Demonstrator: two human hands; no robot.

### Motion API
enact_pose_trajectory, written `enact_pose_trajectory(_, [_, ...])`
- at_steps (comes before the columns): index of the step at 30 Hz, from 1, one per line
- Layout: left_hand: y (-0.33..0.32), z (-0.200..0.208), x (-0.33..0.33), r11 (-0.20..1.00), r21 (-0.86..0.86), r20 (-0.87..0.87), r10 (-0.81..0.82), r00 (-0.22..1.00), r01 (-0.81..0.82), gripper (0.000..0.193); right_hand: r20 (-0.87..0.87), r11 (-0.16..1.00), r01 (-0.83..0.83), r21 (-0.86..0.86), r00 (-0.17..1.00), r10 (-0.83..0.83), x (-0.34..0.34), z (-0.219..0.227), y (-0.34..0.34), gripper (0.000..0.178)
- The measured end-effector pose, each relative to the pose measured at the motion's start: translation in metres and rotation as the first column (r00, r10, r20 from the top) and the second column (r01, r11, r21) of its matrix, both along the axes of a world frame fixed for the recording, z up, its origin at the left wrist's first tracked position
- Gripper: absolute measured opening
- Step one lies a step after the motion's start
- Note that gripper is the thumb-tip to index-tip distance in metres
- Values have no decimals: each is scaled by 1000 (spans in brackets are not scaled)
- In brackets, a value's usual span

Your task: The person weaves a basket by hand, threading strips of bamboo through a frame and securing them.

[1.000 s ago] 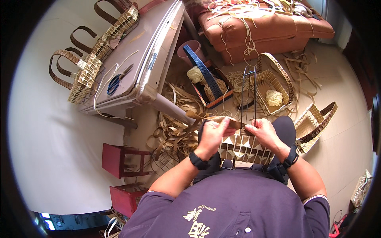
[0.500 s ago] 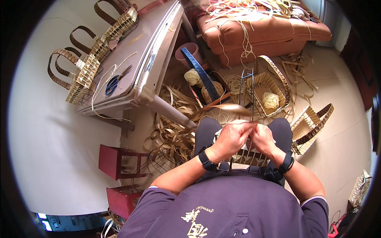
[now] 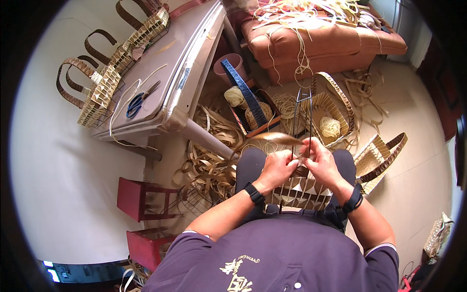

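Observation:
A half-woven basket (image 3: 296, 194) of brown and cream strips on a wire frame rests on my lap. Its bare wire handle (image 3: 305, 97) rises away from me. My left hand (image 3: 278, 169) is closed, its fingertips pinched at the near part of that handle. Beside it, my right hand (image 3: 321, 160) has its thumb and fingers pressed together on a flat brown strip (image 3: 270, 136). From there the strip's loose length arcs out to the left. My fingers partly hide where strip and wire meet.
Blue-handled scissors (image 3: 141, 100) and several baskets (image 3: 99, 95) are on the table (image 3: 168, 63). Loose brown strips (image 3: 211, 165) lie left of my knees. Ahead are a box with a blue handle (image 3: 245, 97) and a basket holding twine (image 3: 331, 127). Another basket (image 3: 377, 158) stands at right.
My hands, close together before, have parted slightly. The right hand has risen along the wire handle, uncovering more of the basket. The strip's loose length has shifted and now arcs higher.

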State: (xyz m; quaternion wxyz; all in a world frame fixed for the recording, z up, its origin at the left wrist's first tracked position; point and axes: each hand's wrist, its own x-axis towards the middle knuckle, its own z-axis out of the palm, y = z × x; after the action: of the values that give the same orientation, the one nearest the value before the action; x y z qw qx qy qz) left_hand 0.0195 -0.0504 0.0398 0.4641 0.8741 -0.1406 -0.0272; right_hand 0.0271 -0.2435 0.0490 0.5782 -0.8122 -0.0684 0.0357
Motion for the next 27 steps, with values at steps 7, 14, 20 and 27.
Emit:
enact_pose_trajectory(7, [4, 3, 1, 999, 41, -78, -32, 996, 35, 43, -237, 751, -319, 579, 815, 529, 40, 4, -35, 35])
enact_pose_trajectory(14, [7, 11, 0, 999, 30, -76, -32, 997, 34, 65, -422, 642, 115, 758, 837, 348, 45, -45, -61, 17])
enact_pose_trajectory(20, [7, 9, -2, 998, -24, -130, -60, 990, 57, 74, -421, 492, 299, 818, 893, 157, -7, -46, -112, 23])
enact_pose_trajectory(27, [11, 6, 3, 984, 177, -176, 11, 984, 20, 33, -224, 374, 162, 913, 966, 129, -52, -23, -172, 34])
